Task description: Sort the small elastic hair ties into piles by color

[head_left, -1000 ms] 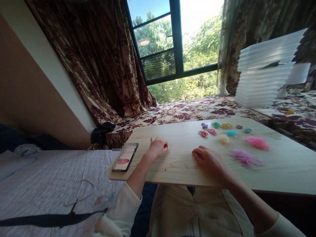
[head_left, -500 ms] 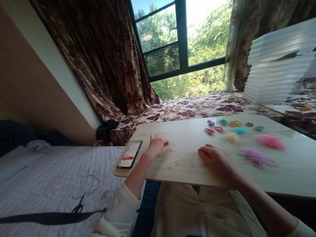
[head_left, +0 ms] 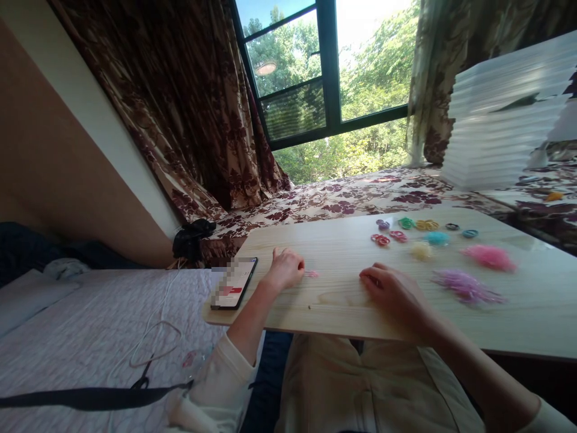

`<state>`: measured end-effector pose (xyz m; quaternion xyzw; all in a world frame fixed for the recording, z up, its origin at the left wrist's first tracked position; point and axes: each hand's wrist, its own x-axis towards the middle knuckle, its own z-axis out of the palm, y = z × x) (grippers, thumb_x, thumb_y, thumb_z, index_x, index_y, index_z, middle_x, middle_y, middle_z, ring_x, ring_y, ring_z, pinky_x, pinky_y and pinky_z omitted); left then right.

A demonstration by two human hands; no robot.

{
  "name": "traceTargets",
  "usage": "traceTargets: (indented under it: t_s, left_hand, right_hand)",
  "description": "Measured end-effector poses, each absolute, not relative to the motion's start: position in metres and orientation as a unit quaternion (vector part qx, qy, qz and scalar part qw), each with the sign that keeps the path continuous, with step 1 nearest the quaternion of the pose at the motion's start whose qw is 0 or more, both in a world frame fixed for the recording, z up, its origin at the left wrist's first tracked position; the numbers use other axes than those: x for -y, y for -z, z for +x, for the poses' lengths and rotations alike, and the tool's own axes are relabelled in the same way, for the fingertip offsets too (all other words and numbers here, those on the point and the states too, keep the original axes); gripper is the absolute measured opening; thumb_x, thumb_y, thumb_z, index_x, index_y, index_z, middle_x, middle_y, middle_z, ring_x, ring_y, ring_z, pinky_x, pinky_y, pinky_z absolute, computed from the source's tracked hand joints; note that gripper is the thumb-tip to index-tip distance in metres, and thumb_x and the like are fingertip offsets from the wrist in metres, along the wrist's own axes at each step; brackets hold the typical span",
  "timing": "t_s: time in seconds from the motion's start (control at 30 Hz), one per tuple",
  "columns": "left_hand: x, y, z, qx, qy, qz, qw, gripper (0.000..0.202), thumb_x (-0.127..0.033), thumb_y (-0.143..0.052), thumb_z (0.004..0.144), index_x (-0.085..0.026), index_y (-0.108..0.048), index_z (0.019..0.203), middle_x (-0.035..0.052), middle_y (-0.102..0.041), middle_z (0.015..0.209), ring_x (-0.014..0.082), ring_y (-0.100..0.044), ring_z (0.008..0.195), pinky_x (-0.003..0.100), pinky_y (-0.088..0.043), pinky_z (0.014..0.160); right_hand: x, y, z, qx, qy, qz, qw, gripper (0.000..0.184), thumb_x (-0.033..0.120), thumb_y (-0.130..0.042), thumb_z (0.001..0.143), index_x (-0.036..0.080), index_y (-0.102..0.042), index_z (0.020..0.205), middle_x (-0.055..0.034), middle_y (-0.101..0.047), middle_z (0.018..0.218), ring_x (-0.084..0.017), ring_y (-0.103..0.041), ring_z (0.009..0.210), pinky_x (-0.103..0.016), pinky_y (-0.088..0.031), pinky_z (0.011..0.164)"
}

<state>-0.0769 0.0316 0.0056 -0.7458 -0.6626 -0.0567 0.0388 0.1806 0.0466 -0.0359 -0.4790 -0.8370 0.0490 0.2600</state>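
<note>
My left hand [head_left: 286,269] rests on the pale wooden tabletop [head_left: 342,246] with its fingers curled in. Whatever those fingers may hold is hidden. Right beside its fingertips lies a tiny heap of pink bits [head_left: 312,273], too small to make out singly. My right hand [head_left: 394,291] lies closed on the table near the front edge, fingers together, with nothing visible in it. To its right are a loose pile of thin purple strands or bands [head_left: 466,285] and a bright pink pile [head_left: 491,257]. Beyond it sit cream [head_left: 422,251] and turquoise [head_left: 436,238] piles.
Small clusters of coloured rings, red [head_left: 381,240], green [head_left: 406,223] and yellow [head_left: 427,225] among them, lie towards the table's back. A phone [head_left: 235,284] is at the left edge. White cables [head_left: 157,325] cross the bed. A white ribbed stack [head_left: 500,126] stands back right.
The view has shifted very slightly. Both hands and the coloured piles stay practically where they were.
</note>
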Motion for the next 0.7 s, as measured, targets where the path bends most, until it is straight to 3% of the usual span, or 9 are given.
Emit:
traceTargets:
  t_s: [0.17, 0.3, 0.37, 0.5, 0.7]
  left_hand:
    - [-0.026, -0.005, -0.077, 0.663, 0.092, -0.741, 0.050, 0.032, -0.036, -0.057, 0.094, -0.018, -0.058, 0.120, 0.0088, -0.060, 0.123, 0.0211, -0.062, 0.105, 0.043, -0.054, 0.089]
    - [-0.015, -0.008, -0.072, 0.658, 0.156, -0.735, 0.061, 0.011, -0.022, -0.059, 0.089, -0.017, -0.068, 0.086, 0.0056, -0.070, 0.098, 0.0210, -0.061, 0.102, 0.051, -0.038, 0.107]
    - [-0.011, -0.006, -0.063, 0.644, 0.190, -0.739, 0.057, 0.014, -0.016, -0.060, 0.084, -0.018, -0.067, 0.072, 0.0036, -0.071, 0.086, 0.0200, -0.062, 0.096, 0.051, -0.032, 0.111]
    - [-0.010, 0.005, -0.042, 0.617, 0.237, -0.749, 0.041, 0.015, -0.010, -0.061, 0.077, -0.020, -0.065, 0.067, 0.0011, -0.069, 0.077, 0.0180, -0.062, 0.085, 0.044, -0.038, 0.105]
    - [-0.018, 0.017, -0.024, 0.593, 0.269, -0.759, 0.010, 0.014, -0.013, -0.066, 0.076, -0.020, -0.062, 0.064, 0.0014, -0.065, 0.073, 0.0195, -0.060, 0.087, 0.040, -0.043, 0.098]
  right_hand:
    - [-0.046, 0.035, 0.181, 0.836, -0.053, -0.480, 0.259, 0.032, 0.030, -0.042, 0.091, 0.022, -0.071, 0.085, -0.0046, -0.069, 0.085, -0.017, -0.063, 0.073, -0.027, -0.036, 0.062]
    - [-0.044, 0.033, 0.180, 0.839, -0.055, -0.473, 0.263, 0.030, 0.029, -0.043, 0.090, 0.022, -0.072, 0.087, -0.0043, -0.069, 0.088, -0.016, -0.063, 0.073, -0.026, -0.037, 0.063]
    - [-0.043, 0.032, 0.180, 0.840, -0.054, -0.469, 0.267, 0.030, 0.027, -0.043, 0.090, 0.022, -0.072, 0.089, -0.0042, -0.070, 0.089, -0.015, -0.063, 0.074, -0.026, -0.038, 0.064]
    - [-0.041, 0.030, 0.180, 0.841, -0.057, -0.467, 0.267, 0.029, 0.026, -0.044, 0.089, 0.022, -0.073, 0.089, -0.0037, -0.070, 0.088, -0.015, -0.062, 0.071, -0.026, -0.038, 0.062]
    - [-0.036, 0.031, 0.181, 0.839, -0.070, -0.470, 0.264, 0.029, 0.025, -0.044, 0.090, 0.022, -0.073, 0.093, -0.0040, -0.070, 0.089, -0.015, -0.062, 0.073, -0.027, -0.038, 0.064]
